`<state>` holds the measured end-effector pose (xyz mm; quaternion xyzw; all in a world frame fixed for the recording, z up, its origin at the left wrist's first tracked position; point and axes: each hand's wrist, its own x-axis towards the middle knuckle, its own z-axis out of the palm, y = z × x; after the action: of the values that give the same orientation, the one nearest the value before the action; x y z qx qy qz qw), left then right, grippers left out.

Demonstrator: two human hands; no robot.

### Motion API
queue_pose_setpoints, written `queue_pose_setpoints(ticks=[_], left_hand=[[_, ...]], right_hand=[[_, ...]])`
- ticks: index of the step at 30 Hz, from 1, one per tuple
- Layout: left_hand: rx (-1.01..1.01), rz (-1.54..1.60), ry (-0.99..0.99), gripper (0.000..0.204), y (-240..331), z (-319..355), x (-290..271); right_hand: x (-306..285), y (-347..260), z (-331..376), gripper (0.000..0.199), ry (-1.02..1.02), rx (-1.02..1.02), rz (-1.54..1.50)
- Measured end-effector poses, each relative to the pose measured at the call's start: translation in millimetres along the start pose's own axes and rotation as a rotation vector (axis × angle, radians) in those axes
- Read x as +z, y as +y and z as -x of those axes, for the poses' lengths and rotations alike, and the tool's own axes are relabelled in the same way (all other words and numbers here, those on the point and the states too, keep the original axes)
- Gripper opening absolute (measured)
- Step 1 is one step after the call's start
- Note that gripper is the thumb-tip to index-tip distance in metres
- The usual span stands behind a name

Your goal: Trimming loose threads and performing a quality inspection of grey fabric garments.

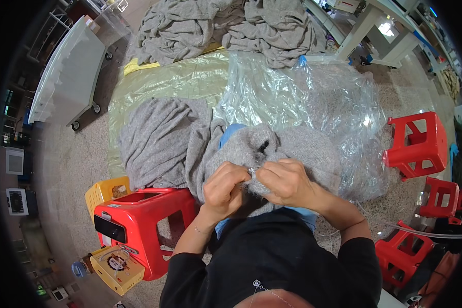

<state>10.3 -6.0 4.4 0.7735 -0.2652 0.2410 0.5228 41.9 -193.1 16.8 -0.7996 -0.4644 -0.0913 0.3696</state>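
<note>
Grey knitted fabric [308, 146] lies across my lap, with a dark gap or hole near its top. My left hand [225, 189] pinches a small bit of this knit from the left. From the right, my right hand [286, 180] pinches the same spot, its fingers curled close to the left hand's fingertips. A small pale bit of the knit shows between the two hands. Whether a fine tool or thread is there, I cannot make out. To the left the cloth runs on into a large grey knitted pile [159, 138].
A red plastic stool [154, 205] at my left carries a black phone [110, 229], beside a yellow box [119, 269]. Plastic sheeting [272, 87] covers the floor ahead, with more grey knit [272, 31] heaped beyond. Red stools [421, 141] stand at right; a wheeled white cart [69, 72] stands far left.
</note>
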Motion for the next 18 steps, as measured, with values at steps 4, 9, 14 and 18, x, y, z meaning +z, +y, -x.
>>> queue_pose_setpoints(ticks=[4,9,14,18], left_hand=[[-0.037,-0.072,0.174,0.019,13.8,12.4,15.4],[-0.570,0.388,0.322,0.006,13.5,28.0,31.3],[-0.764,0.827,0.159,0.028,-5.4,17.3,17.4],[-0.696,0.769,0.075,0.032,-9.9,19.0,16.1]], right_hand=[[20.1,-4.8,7.2,0.037,0.166,0.054,0.042],[39.4,0.0,13.2,0.042,0.405,0.127,0.084],[37.9,6.3,14.7,0.044,0.410,0.098,0.070],[37.6,6.8,15.6,0.044,0.388,0.090,0.019]])
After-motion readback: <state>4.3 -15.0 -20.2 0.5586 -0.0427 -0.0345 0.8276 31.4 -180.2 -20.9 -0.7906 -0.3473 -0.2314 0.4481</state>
